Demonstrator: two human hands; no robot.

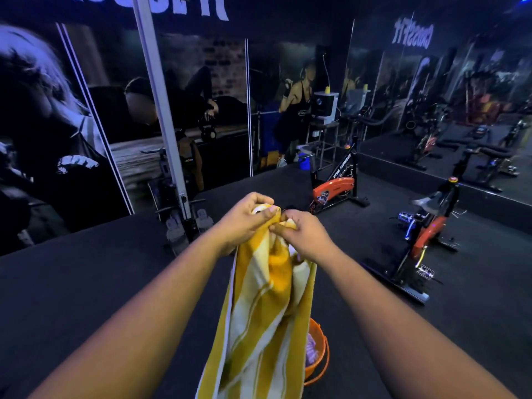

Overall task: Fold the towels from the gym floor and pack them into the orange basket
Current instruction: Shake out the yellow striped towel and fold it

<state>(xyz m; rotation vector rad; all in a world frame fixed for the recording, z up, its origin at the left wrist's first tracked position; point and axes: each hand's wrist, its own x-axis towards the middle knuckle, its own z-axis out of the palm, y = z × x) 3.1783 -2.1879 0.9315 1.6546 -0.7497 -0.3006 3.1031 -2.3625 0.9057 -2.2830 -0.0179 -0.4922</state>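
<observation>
Centrally in the frame, a yellow-and-white striped towel (260,306) is being held up by its top edge, its length hanging down to the bottom edge. It is being pinched by the curled fingers of the left hand (244,223) and the right hand (306,234) (the two almost touching). Behind its lower part, the orange basket (318,355) is being partly hidden on the dark floor (86,283)

Yellow-and-white striped towel (259,306) hangs lengthwise from its top edge, bunched where I pinch it, lower end running out of view. Orange basket (318,355) stands on the dark floor just behind it, mostly hidden (something pale purple inside, cannot identify).
</observation>
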